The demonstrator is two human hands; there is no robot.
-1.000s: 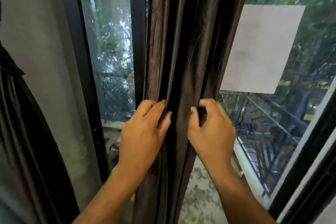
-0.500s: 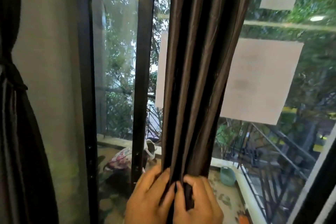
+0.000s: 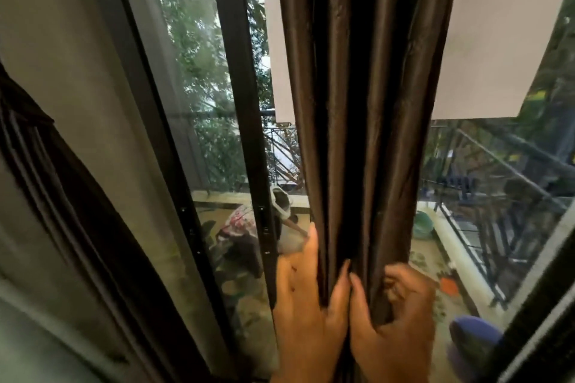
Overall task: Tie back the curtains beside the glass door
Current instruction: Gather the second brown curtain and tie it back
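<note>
A dark brown curtain [image 3: 361,96] hangs in tight vertical folds in front of the glass door [image 3: 199,96]. My left hand [image 3: 306,311] grips its left folds low in the view, thumb pressed into the cloth. My right hand [image 3: 395,323] is closed on the right folds, touching the left hand. A second dark curtain [image 3: 46,183] hangs at the far left, gathered by a band against the wall.
A black door frame post [image 3: 245,121] stands just left of the curtain. White paper sheets [image 3: 497,40] are stuck on the glass at the right. Outside are a balcony with a railing [image 3: 485,227], a green basin [image 3: 423,224] and trees. A blue object [image 3: 473,348] sits at lower right.
My hands have come together on the curtain, bunching its folds tighter. The view has swung up and closer, then tilted slightly left.
</note>
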